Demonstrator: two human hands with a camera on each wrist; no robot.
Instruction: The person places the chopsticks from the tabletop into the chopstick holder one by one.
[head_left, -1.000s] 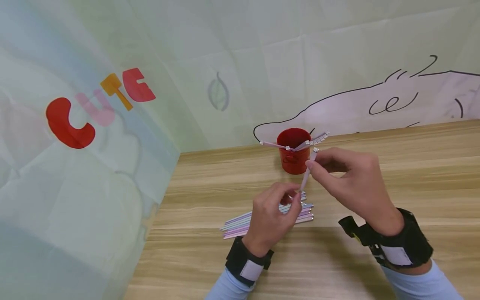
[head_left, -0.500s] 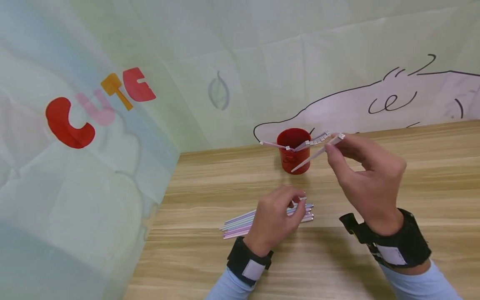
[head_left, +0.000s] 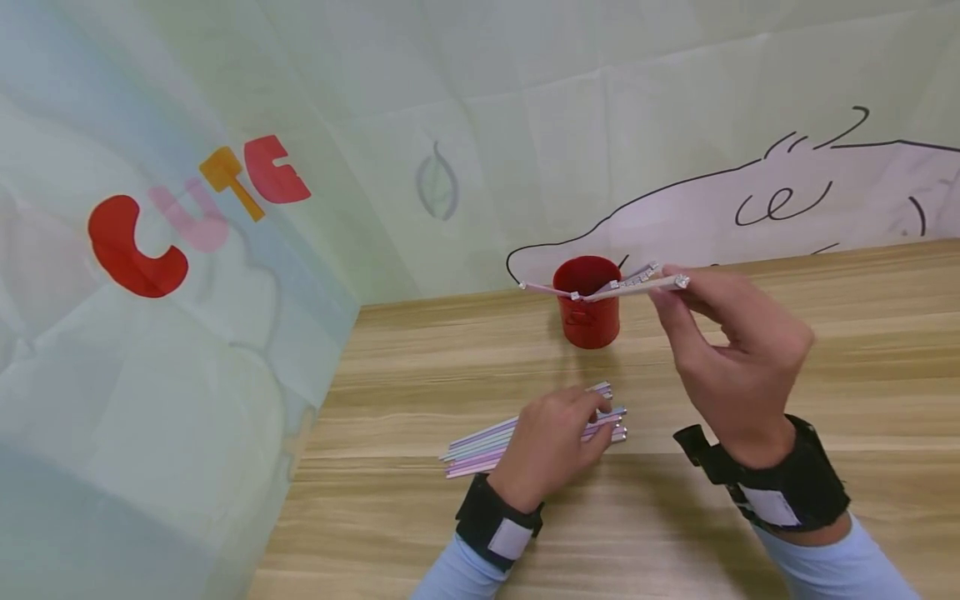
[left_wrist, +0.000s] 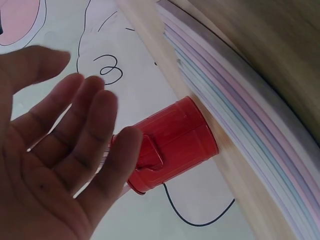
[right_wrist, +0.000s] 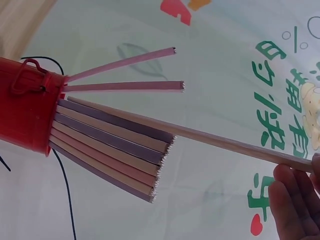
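Low over the worktop (head_left: 375, 375), there was the left hand (head_left: 558, 437), fingers loosely bent and a little apart, nothing in its grip; whether it brushed the bundle of sticks (head_left: 480, 450) beneath it, I couldn't tell. Up and across, the right hand (head_left: 738, 350), and what a delicate hold! Thumb and fingertips pinched one pale stick (right_wrist: 225, 142) by its decorated end, the grip parted no wider than the shaft. Slim thing, that: light, I'd have guessed, stiff, smooth enough to roll, its trim perhaps fragile, so just below the trim seemed the place to hold it. The forearm slanted in from the lower right, wrist raised, the stick nearly level and pointing left. And its thin tip? Right at the mouth of the red bucket (head_left: 591, 325), inside or short of it I couldn't say! From there fanned the gathered sticks (right_wrist: 107, 145), two pink sticks (right_wrist: 132, 86) leaning apart. Behind hung the printed backdrop (head_left: 525, 150).
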